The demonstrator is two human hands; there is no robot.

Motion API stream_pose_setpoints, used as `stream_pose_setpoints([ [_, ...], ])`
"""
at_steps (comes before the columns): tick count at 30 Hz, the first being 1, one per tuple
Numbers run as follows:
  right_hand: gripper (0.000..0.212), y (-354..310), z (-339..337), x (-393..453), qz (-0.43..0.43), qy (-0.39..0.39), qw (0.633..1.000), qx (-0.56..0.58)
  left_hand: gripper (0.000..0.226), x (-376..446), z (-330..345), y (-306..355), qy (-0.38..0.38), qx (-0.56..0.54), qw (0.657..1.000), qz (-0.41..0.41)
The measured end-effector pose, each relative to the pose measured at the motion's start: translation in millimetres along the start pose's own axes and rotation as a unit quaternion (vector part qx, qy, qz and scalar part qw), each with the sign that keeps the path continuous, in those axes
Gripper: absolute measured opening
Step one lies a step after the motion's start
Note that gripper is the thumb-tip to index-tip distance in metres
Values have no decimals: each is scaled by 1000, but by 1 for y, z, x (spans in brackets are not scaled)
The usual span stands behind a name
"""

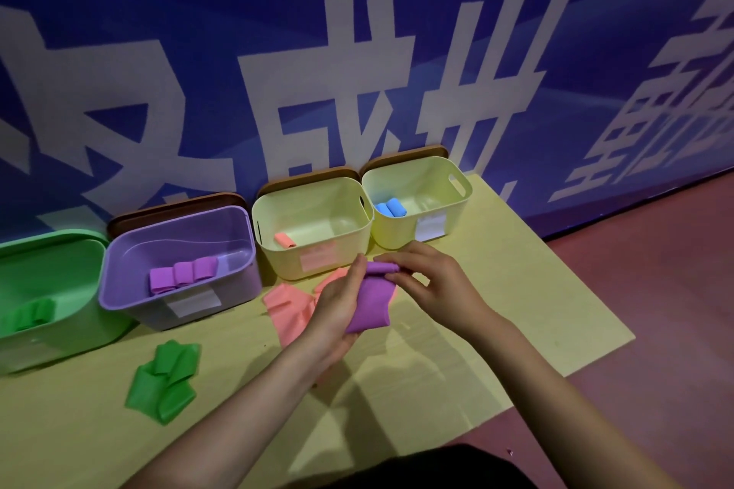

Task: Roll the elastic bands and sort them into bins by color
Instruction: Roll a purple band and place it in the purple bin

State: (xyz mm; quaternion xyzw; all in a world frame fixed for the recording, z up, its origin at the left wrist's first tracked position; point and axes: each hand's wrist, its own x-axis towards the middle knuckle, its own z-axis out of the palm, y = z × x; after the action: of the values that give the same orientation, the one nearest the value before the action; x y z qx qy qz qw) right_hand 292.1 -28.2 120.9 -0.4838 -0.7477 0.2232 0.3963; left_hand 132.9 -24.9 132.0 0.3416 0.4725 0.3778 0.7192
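A purple elastic band [371, 306] is held above the table, its top end partly rolled. My left hand [337, 302] grips its left side and my right hand [433, 282] pinches the rolled top edge. Under them lie loose pink bands [288, 308]. Loose green bands [165, 381] lie at the front left. The purple bin [119, 290] holds three purple rolls [182, 274]. The green bin [71, 262] holds green rolls [29, 316]. One yellow bin [357, 246] holds a pink roll [285, 241], the other yellow bin [456, 210] holds blue rolls [391, 208].
The bins stand in a row against a blue wall with white characters [357, 71]. Brown lids [178, 206] lean behind three of them. The yellow table [536, 310] ends at the right over a reddish floor [655, 290].
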Motion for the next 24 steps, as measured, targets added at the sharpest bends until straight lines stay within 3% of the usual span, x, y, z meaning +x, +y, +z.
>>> stream_pose_setpoints([
  [3,30,3,-7,4,-12,-33,999,-4,37,3,2,3,-15,-9,1000,12],
  [7,32,3,-9,6,95,-21,983,157,16,10,-1,6,-33,-66,996,43],
  [10,29,0,-4,14,176,18,950,256,18,15,-4,8,-66,-60,992,88],
  [12,16,1,1,21,197,17,941,274,18,17,-4,10,-50,-26,992,112],
  [18,7,8,15,34,158,13,961,228,16,25,-9,9,18,18,988,151],
  [24,14,7,24,43,84,22,981,175,17,28,-15,0,58,-63,995,59],
])
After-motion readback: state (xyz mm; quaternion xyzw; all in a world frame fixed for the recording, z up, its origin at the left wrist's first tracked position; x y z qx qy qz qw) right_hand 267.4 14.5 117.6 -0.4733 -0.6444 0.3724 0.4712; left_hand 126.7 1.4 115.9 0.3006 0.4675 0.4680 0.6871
